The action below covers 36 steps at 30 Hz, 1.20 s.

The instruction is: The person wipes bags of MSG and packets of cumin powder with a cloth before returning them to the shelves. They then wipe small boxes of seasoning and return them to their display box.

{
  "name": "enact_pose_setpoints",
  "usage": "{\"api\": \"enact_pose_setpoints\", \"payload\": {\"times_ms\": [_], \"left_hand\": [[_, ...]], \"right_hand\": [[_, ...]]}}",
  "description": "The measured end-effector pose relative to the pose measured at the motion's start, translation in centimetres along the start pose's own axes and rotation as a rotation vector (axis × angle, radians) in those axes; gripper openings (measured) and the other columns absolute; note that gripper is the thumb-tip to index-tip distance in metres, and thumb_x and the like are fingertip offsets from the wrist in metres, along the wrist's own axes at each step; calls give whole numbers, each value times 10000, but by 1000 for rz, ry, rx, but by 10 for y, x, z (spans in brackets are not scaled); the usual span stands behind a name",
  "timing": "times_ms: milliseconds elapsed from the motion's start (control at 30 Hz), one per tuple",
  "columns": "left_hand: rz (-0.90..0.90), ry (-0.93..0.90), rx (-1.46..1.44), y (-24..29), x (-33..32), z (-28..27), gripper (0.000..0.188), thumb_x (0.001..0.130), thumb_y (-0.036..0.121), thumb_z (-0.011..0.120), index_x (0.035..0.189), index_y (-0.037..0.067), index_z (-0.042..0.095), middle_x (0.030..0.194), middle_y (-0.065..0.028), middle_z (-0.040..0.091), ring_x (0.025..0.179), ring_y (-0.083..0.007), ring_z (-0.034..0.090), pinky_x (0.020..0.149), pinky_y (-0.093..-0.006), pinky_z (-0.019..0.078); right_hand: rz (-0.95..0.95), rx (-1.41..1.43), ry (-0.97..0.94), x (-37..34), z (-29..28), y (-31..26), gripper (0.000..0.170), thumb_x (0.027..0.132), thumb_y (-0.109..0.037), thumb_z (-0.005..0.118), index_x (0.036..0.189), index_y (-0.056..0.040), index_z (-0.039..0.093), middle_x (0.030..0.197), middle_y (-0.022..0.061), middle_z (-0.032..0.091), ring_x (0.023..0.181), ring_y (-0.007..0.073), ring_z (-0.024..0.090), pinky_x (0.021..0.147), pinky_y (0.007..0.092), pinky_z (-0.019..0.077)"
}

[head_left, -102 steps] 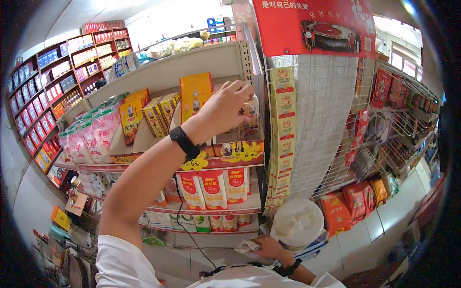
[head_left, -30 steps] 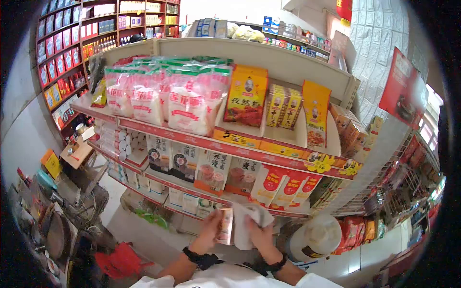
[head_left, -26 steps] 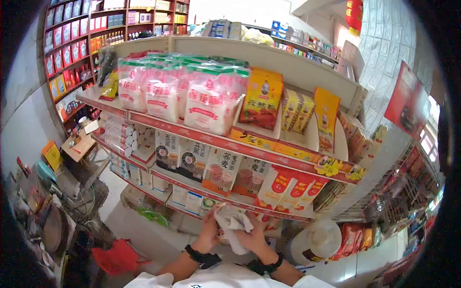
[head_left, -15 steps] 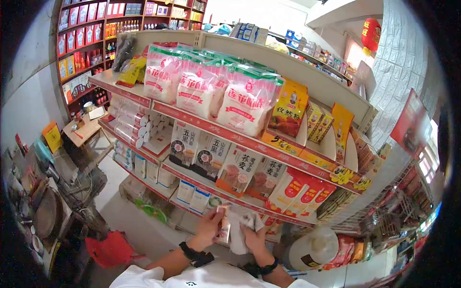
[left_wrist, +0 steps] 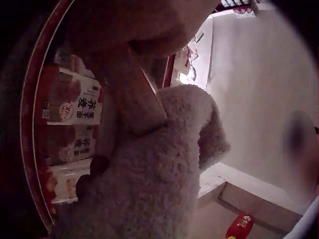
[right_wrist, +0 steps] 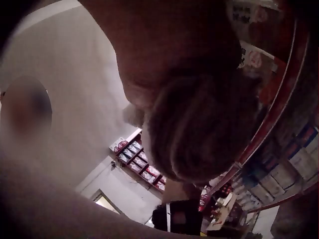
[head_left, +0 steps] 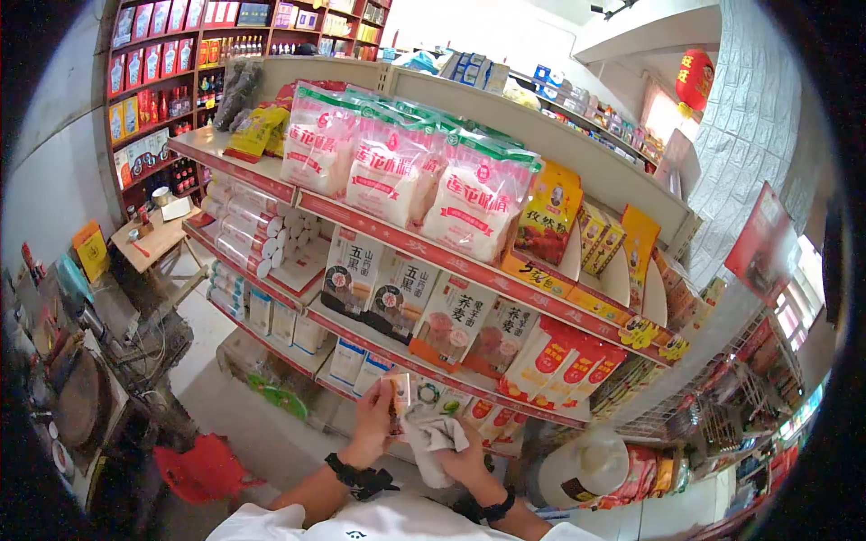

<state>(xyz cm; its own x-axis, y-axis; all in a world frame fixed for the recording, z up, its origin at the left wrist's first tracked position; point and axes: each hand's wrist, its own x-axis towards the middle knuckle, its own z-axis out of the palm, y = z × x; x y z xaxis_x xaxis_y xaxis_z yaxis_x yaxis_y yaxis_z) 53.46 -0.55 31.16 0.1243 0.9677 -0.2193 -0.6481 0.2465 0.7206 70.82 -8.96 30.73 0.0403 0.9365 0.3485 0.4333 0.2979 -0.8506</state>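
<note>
Left hand (head_left: 370, 428): your fingers and thumb clamp a small box (head_left: 400, 395), tilted slightly.
Right hand (head_left: 469, 462): your fingers bunch around a pale cloth (head_left: 433, 435).
Box position: in your left hand, against the cloth, in front of the lower shelves.
Top shelf (head_left: 415, 246): pink-and-white bags (head_left: 474, 203) stand beside yellow packets (head_left: 547, 213).
Right side: a white tub (head_left: 591, 455).
</note>
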Motion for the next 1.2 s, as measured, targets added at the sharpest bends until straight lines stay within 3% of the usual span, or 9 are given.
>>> {"api": "enact_pose_setpoints", "payload": {"times_ms": [333, 433, 500, 667, 867, 933, 967, 1067, 1200], "left_hand": [[-65, -380, 472, -37, 0, -30, 493, 1062, 409, 572, 1493, 179, 506, 971, 33, 646, 783, -30, 568, 588, -223, 494], [-57, -527, 630, -11, -8, -40, 489, 1047, 358, 609, 1477, 144, 519, 998, 20, 666, 776, -39, 579, 607, -237, 512], [106, -751, 931, 29, -16, -34, 491, 1021, 314, 650, 1450, 101, 541, 980, -11, 700, 657, -61, 575, 569, -246, 509], [-70, -575, 821, 43, -13, -52, 476, 972, 276, 703, 1369, 33, 602, 983, -61, 719, 640, -84, 588, 594, -269, 523], [47, -339, 553, 46, 11, -83, 504, 944, 301, 703, 1385, 68, 633, 922, -81, 733, 665, -98, 640, 555, -249, 511], [99, -536, 1113, 64, 0, -63, 528, 925, 334, 718, 1395, 105, 637, 964, -105, 745, 781, -144, 695, 665, -298, 550], [96, -537, 1111, 59, -5, -58, 528, 925, 334, 718, 1395, 105, 637, 964, -105, 745, 781, -144, 695, 665, -298, 550], [292, -761, 1259, 51, -13, -43, 514, 908, 339, 731, 1370, 124, 660, 989, -115, 749, 898, -191, 710, 790, -350, 555], [364, -401, 1084, 53, -6, -47, 373, 931, 338, 730, 1202, 83, 699, 941, -117, 741, 947, -205, 711, 792, -359, 556]], "right_hand": [[37, 69, 361, 33, -4, -39, 316, 884, -8, 703, 1197, 7, 663, 1092, 65, 713, 1004, 145, 647, 896, 308, 517], [223, 395, 239, 35, -25, -33, 353, 878, -69, 753, 1213, -1, 664, 1135, 76, 709, 1042, 169, 647, 921, 328, 515], [426, 32, -107, 38, -37, -27, 724, 806, -315, 857, 1367, 34, 560, 1297, 173, 668, 1195, 298, 642, 1072, 398, 483], [382, -27, -67, 12, -26, 20, 918, 753, -455, 879, 1440, 28, 508, 1449, 208, 562, 1340, 361, 543, 1136, 413, 431], [486, -181, -415, 9, -41, 37, 973, 795, -485, 846, 1508, 10, 407, 1463, 212, 536, 1351, 347, 522, 1127, 426, 435], [400, -34, 275, 5, -19, 64, 539, 855, -156, 819, 1337, -34, 611, 1193, 73, 695, 1088, 181, 654, 944, 352, 546], [403, -37, 274, 9, -19, 49, 539, 855, -156, 819, 1337, -34, 611, 1193, 73, 695, 1088, 181, 654, 944, 352, 546], [349, 178, 38, 25, -17, 2, 492, 887, -174, 782, 1335, -57, 615, 1219, 72, 688, 1095, 182, 652, 944, 343, 545], [383, 160, -126, 15, -27, -14, 748, 842, -352, 828, 1429, 2, 530, 1348, 133, 644, 1231, 287, 614, 1073, 410, 484]]}}
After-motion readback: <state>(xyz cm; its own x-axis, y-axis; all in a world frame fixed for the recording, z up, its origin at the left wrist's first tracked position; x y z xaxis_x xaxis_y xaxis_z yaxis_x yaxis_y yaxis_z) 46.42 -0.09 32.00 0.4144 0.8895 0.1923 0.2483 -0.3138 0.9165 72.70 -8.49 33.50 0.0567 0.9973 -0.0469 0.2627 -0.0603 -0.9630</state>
